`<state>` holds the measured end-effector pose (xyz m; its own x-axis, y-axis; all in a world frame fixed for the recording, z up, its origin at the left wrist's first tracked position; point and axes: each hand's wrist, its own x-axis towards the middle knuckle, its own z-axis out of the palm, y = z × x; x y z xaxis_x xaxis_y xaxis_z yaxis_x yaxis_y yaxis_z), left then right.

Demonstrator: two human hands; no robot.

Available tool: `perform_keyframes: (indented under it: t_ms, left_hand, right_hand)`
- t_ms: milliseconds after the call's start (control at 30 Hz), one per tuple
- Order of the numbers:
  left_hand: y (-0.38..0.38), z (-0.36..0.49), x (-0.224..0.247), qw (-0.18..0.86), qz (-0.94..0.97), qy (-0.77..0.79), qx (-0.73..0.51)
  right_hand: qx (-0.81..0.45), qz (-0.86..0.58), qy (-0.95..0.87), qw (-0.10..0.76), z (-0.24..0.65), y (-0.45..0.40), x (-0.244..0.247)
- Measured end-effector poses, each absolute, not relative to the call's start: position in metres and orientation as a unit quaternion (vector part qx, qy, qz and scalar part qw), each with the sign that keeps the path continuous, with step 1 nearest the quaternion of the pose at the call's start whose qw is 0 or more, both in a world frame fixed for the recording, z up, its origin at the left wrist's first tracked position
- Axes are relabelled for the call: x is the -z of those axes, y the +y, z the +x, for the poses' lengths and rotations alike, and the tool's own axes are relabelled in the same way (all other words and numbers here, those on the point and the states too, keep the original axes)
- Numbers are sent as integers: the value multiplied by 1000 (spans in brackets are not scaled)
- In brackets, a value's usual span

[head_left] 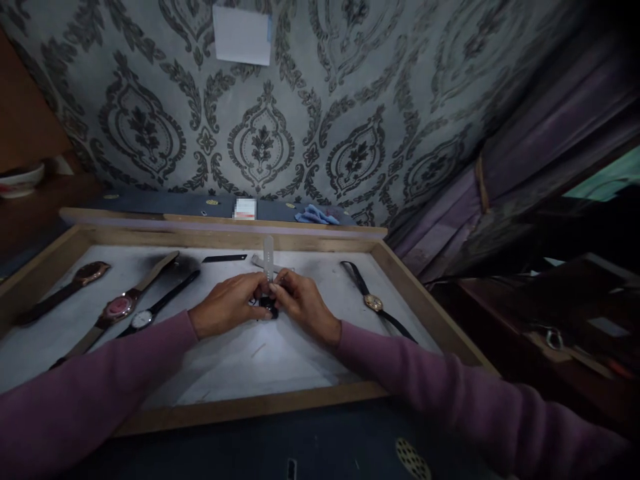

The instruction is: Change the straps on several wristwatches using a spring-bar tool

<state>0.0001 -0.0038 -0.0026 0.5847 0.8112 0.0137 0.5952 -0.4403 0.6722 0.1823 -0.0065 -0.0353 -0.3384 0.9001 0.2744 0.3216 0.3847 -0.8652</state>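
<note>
Both hands meet around a small watch point(269, 305) with a dark case and a pale strap point(269, 257) that stands upright, pierced by a row of holes. My left hand point(231, 305) is closed on it, fingers and thumb at the left of the dark case. From the right, my right hand point(306, 303) pinches where the strap meets the case. The fingertips hide much of that joint. Behind them lies another pale strap-like piece point(259, 261), and a black blade-shaped piece point(225, 258) rests further left.
A shallow wooden tray point(345, 393) with a white bottom surrounds the hands. At its left lie a brown watch point(93, 271), a pink-dial watch point(120, 305) and a white-dial watch point(142, 319). A gold watch point(373, 303) is at right. Behind the rim are a blue cloth point(316, 214) and small box point(245, 209).
</note>
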Motion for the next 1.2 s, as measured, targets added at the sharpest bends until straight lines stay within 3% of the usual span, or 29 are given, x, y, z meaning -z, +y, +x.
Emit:
perform_keyframes:
  t_ms: [433, 667, 900, 1200]
  left_hand:
    - [-5, 0, 2, 325, 827, 423, -179]
    - [-4, -3, 14, 276, 847, 381, -247]
    - [5, 2, 22, 332, 794, 415, -294]
    - [1, 6, 11, 365, 741, 434, -360]
  right_hand:
    - [-398, -438, -691, 414, 183, -3, 29]
    - [-409, -524, -712, 226, 198, 2, 2]
    - [-378, -520, -755, 128, 210, 0, -12]
    - [-305, -536, -766, 183, 204, -3, -12]
